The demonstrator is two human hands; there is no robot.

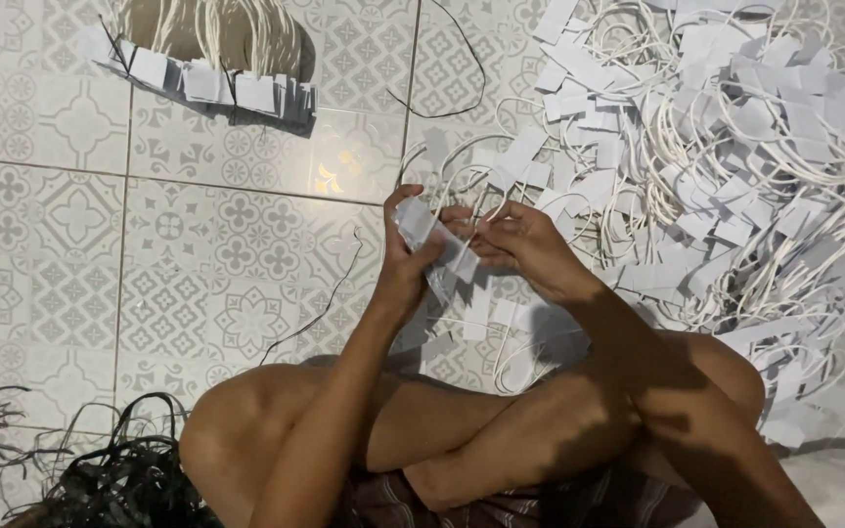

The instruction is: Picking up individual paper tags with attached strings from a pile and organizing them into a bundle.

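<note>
My left hand (406, 262) grips a small stack of white paper tags (434, 244), held upright over the tiled floor. My right hand (523, 244) pinches the upper right side of the same stack with its fingertips. White cords hang from the tags below my hands. Both forearms cross above my folded legs (462, 430).
A large heap of white tags with white cord loops (726, 166) covers the floor to the right. A tied bundle of tags and cords (217, 59) lies at the top left. Loose black strings (110, 469) sit at the bottom left, and thin black strands (330, 293) lie on the patterned tiles.
</note>
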